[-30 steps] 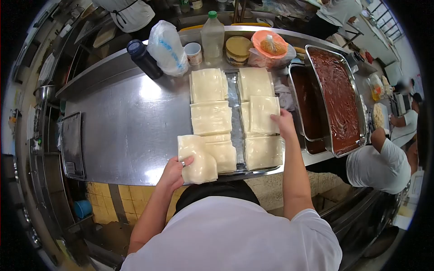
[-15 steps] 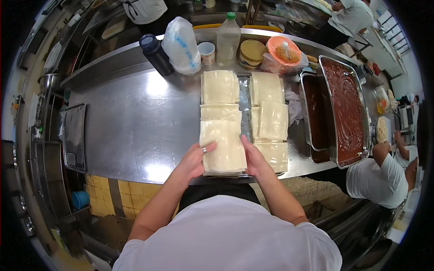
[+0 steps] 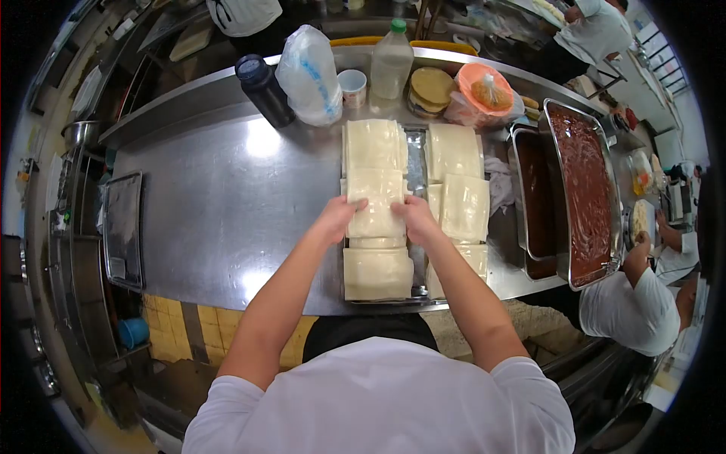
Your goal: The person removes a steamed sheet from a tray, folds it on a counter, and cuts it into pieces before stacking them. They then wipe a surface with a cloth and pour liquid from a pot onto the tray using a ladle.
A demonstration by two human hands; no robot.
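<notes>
Pale, glossy stacked dough sheets (image 3: 376, 204) lie in the middle of the left column. My left hand (image 3: 339, 217) grips their left edge, thumb on top, and my right hand (image 3: 417, 217) grips the right edge the same way. My fingers underneath are hidden. Another stack (image 3: 373, 144) is above it in the column, and a lower stack (image 3: 377, 274) lies nearer my body. The right column has similar stacks of sheets (image 3: 464, 208). A metal tray (image 3: 417, 163) shows between the columns, mostly covered.
Two deep metal pans, one with dark red sauce (image 3: 581, 189), overlap at right. Along the back stand a black bottle (image 3: 264, 92), a plastic bag (image 3: 310, 76), a cup (image 3: 352, 87) and a green-capped bottle (image 3: 392, 64). A dark tray (image 3: 123, 231) is far left. Other people work nearby.
Both hands have moved away from my body, from the near end of the left column to its middle, carrying dough sheets. The near stack is now uncovered.
</notes>
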